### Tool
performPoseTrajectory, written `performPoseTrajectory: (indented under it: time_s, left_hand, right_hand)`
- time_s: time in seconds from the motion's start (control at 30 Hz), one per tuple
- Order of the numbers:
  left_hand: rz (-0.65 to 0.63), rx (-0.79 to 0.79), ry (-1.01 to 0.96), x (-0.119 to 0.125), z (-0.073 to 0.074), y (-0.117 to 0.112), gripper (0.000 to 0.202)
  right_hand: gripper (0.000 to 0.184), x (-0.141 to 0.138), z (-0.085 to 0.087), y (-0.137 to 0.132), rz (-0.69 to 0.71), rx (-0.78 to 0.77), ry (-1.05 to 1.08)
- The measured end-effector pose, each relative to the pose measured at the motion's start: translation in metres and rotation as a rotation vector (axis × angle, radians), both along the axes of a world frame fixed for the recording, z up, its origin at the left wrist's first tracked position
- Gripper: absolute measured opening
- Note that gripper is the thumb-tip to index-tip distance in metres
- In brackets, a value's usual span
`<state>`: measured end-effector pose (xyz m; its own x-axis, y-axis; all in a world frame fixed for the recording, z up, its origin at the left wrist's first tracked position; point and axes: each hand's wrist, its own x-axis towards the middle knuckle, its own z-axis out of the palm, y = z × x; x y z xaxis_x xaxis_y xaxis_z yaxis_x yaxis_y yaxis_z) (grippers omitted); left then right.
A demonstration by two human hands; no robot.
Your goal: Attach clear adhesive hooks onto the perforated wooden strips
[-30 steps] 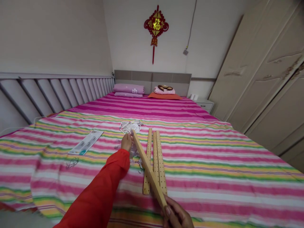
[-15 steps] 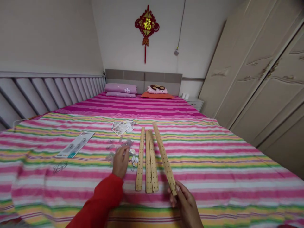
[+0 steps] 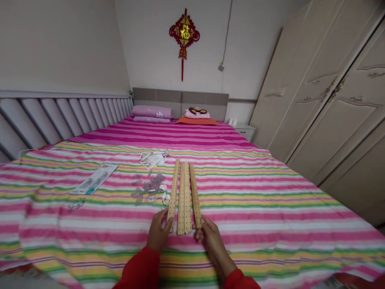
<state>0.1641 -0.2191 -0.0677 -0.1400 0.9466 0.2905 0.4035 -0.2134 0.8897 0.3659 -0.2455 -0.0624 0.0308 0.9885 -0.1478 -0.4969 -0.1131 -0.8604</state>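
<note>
Four long wooden strips dotted with small dark holes lie lengthwise on the striped bedcover [image 3: 264,224]. My left hand [image 3: 158,230] has its thumb and fingers closed on the near end of the leftmost wooden strip [image 3: 173,192]. On the other side, my right hand [image 3: 212,237] grips the near end of the rightmost wooden strip [image 3: 195,194]. Between the hands, two middle wooden strips [image 3: 184,200] lie side by side, touching. Left of the strips is a scatter of small clear and grey pieces [image 3: 152,184], too small to name.
Beyond the scatter lies a pile of flat white pieces [image 3: 152,159]. A clear packet with a printed card [image 3: 94,179] and a tangle of thin wire-like loops [image 3: 76,204] lie further left. Pillows [image 3: 152,112] rest by the headboard; a wardrobe [image 3: 333,104] stands right.
My left hand has moved from the small pieces to the leftmost strip and closed on it. My right hand has brought its strip leftward, down beside the middle strips.
</note>
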Motion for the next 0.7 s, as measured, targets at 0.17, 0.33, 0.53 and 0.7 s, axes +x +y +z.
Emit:
performPoseTrajectory:
  time_s: [0.17, 0.33, 0.53, 0.7]
  left_hand:
    - [-0.034, -0.079, -0.09, -0.005, -0.002, 0.0, 0.047]
    - [-0.041, -0.074, -0.105, -0.006, -0.002, -0.001, 0.048]
    - [-0.022, -0.131, -0.174, -0.005, 0.006, -0.005, 0.047]
    - [0.006, -0.179, -0.244, -0.006, 0.012, -0.014, 0.049]
  right_hand:
    - [0.085, -0.002, 0.0, 0.002, 0.075, -0.061, -0.113]
    - [0.1, -0.006, 0.001, -0.003, 0.065, -0.024, -0.153]
    - [0.093, -0.009, 0.005, -0.006, 0.089, -0.026, -0.173]
    - [0.089, -0.009, 0.004, -0.017, 0.008, -0.042, -0.175]
